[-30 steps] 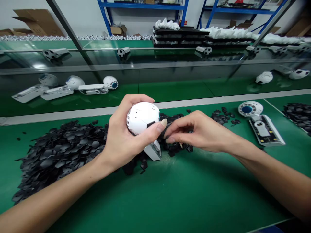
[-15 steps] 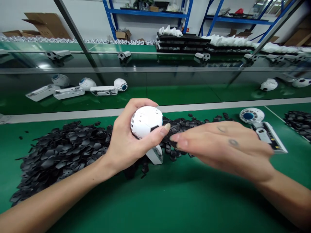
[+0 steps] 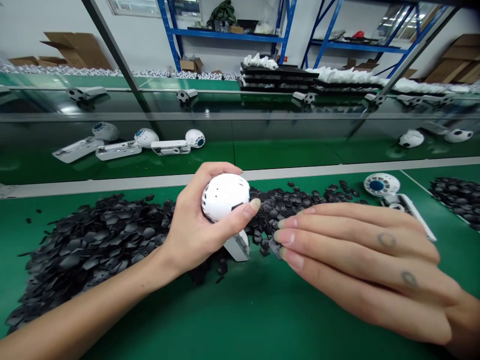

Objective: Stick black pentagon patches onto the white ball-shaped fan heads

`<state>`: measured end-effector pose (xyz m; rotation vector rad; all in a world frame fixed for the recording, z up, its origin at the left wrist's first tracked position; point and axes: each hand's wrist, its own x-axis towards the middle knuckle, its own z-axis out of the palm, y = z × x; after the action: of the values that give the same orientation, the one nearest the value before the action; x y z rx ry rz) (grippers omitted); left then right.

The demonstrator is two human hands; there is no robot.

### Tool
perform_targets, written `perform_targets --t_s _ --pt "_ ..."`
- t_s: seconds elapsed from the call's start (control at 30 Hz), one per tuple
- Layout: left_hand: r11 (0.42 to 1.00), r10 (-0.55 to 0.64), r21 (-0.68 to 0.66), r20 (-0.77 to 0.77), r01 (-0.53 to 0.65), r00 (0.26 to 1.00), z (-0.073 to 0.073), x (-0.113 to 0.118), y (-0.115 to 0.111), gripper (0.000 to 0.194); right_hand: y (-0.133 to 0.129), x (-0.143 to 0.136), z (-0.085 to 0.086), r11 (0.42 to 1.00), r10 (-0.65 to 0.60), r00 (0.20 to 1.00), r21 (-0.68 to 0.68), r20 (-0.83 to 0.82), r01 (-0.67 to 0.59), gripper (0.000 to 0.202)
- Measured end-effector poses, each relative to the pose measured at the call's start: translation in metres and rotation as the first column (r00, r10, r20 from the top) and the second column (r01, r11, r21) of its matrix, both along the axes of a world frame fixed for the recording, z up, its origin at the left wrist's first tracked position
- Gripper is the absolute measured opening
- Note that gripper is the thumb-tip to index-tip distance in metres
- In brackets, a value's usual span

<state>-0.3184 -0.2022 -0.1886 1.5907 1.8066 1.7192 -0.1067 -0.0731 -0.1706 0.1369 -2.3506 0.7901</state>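
My left hand (image 3: 198, 225) is closed round a white ball-shaped plastic housing (image 3: 225, 195) with small slots and part of a black patch. A white rectangular body (image 3: 239, 247) hangs below the ball, partly hidden by my thumb. To the right, my right hand (image 3: 360, 265) has its fingers pressed together, a small flat black plastic piece (image 3: 276, 248) at their tips. The thumb of that hand is hidden. Loose black pieces lie beyond both hands, in a big heap (image 3: 101, 245) at left and a smaller spread (image 3: 285, 205) in the middle.
On the green table, another white ball unit (image 3: 381, 185) with an open body lies beyond my right hand. More black pieces (image 3: 455, 197) sit at far right. Several white units (image 3: 170, 146) rest on the conveyor (image 3: 285, 147) ahead. Stacked black trays (image 3: 277, 80) stand farther back.
My right hand has moved away from the ball, toward the right and nearer me, with the black piece at its fingertips. My left hand keeps the ball in nearly the same place.
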Motion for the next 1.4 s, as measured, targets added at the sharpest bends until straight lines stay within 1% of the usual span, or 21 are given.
perform_targets --t_s 0.1,0.2,0.3,0.37,0.4,0.47,0.5,0.53,0.57,0.6,0.67,0.73,0.77,0.8,0.83,0.87,0.93,1.07,1.13,1.23,1.4 --pt "1.0 -0.013 0.0 0.008 0.013 1.0 -0.002 -0.001 -0.001 0.035 -0.01 0.0 0.014 0.996 -0.044 0.999 0.077 0.018 0.043 0.021" --pt "1.0 -0.029 -0.001 0.029 0.029 0.999 -0.003 -0.004 -0.002 0.032 -0.015 -0.002 0.023 0.993 -0.119 0.987 0.032 0.106 0.117 0.023" --pt "0.996 -0.072 -0.043 0.111 0.077 0.991 0.001 -0.008 -0.004 0.032 -0.008 -0.005 0.02 0.999 -0.033 0.982 -0.022 0.184 0.038 0.017" --pt "0.979 -0.15 -0.102 0.214 0.175 0.965 0.005 -0.011 -0.005 0.03 -0.003 -0.006 0.013 1.0 -0.001 0.987 -0.026 0.161 0.005 0.013" --pt "0.961 -0.197 -0.138 0.27 0.241 0.942 0.007 -0.013 -0.006 0.029 -0.002 -0.007 0.01 0.999 -0.025 0.991 -0.03 0.131 0.03 0.013" --pt "0.914 -0.27 -0.196 0.362 0.356 0.892 0.01 -0.015 -0.007 0.03 -0.004 -0.01 0.005 0.987 -0.152 0.987 -0.048 0.059 0.155 0.017" --pt "0.898 -0.286 -0.211 0.386 0.386 0.877 0.011 -0.015 -0.007 0.031 -0.007 -0.013 0.003 0.969 -0.223 0.974 -0.103 0.031 0.225 0.017" --pt "0.894 -0.288 -0.216 0.394 0.393 0.873 0.011 -0.014 -0.007 0.033 -0.01 -0.016 0.003 0.94 -0.272 0.962 -0.204 0.035 0.274 0.014" --pt "0.902 -0.281 -0.206 0.387 0.379 0.878 0.011 -0.013 -0.007 0.034 -0.013 -0.021 0.003 0.897 -0.278 0.959 -0.341 0.06 0.281 0.011" --pt "0.917 -0.265 -0.187 0.372 0.351 0.89 0.01 -0.01 -0.007 0.034 -0.016 -0.026 0.003 0.827 -0.238 0.966 -0.5 0.103 0.257 0.015" --pt "0.95 -0.226 -0.127 0.347 0.284 0.91 0.01 -0.003 -0.008 0.037 -0.019 -0.033 0.006 0.597 -0.043 0.982 -0.784 0.185 0.174 0.026" --pt "0.972 -0.195 -0.064 0.324 0.227 0.926 0.014 0.005 -0.013 0.04 -0.021 -0.037 0.009 0.374 0.158 0.969 -0.92 0.189 0.119 0.029" --pt "0.979 -0.184 -0.033 0.296 0.202 0.937 0.018 0.009 -0.018 0.041 -0.021 -0.037 0.01 0.287 0.227 0.959 -0.952 0.172 0.103 0.03" --pt "0.982 -0.177 -0.017 0.257 0.187 0.95 0.022 0.012 -0.023 0.039 -0.022 -0.036 0.012 0.218 0.279 0.948 -0.971 0.156 0.096 0.031" --pt "0.985 -0.167 0.002 0.203 0.17 0.965 0.026 0.015 -0.028 0.038 -0.023 -0.035 0.013 0.169 0.317 0.937 -0.981 0.144 0.093 0.032" --pt "0.989 -0.148 0.012 0.146 0.148 0.978 0.03 0.017 -0.034 0.038 -0.025 -0.033 0.015 0.138 0.348 0.927 -0.986 0.138 0.095 0.032" --pt "0.994 -0.107 0.034 0.05 0.106 0.993 0.035 0.02 -0.043 0.038 -0.029 -0.029 0.018 0.11 0.394 0.909 -0.989 0.137 0.101 0.031" --pt "0.998 -0.045 0.039 -0.062 0.047 0.997 0.032 0.022 -0.047 0.033 -0.035 -0.027 0.021 0.105 0.427 0.894 -0.989 0.135 0.1 0.03" --pt "0.995 -0.014 0.1 -0.135 0.028 0.991 0.027 0.023 -0.043 0.032 -0.038 -0.028 0.021 0.115 0.412 0.901 -0.989 0.133 0.093 0.029" --pt "0.974 -0.013 0.219 -0.234 0.065 0.972 0.02 0.023 -0.034 0.028 -0.041 -0.029 0.019 0.117 0.385 0.915 -0.99 0.119 0.079 0.028" --pt "0.946 -0.005 0.304 -0.326 0.11 0.945 0.014 0.022 -0.029 0.02 -0.044 -0.03 0.018 0.04 0.384 0.919 -0.995 0.096 0.087 0.032"
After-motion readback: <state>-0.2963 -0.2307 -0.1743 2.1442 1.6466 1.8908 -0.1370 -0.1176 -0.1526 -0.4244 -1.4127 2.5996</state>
